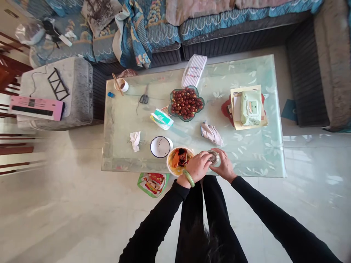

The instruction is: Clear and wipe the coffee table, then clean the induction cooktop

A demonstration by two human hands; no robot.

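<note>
Both of my hands meet at a small glass jar (213, 157) with a metal lid, standing near the front edge of the glass table (255, 160). My left hand (197, 167), with a green bangle on its wrist, has its fingers closed over the lid. My right hand (225, 166) is wrapped round the jar's side. Just left of my left hand sits a bowl (179, 159) of orange and dark food, partly hidden by that hand.
A white enamel cup (160, 147), a crumpled tissue (135, 140), a cloth (211, 133), a dish of red dates (186, 103), scissors (144, 98) and a wipes pack (251, 107) lie on the table. A sofa (219, 22) runs behind it; a packet (153, 182) lies on the floor.
</note>
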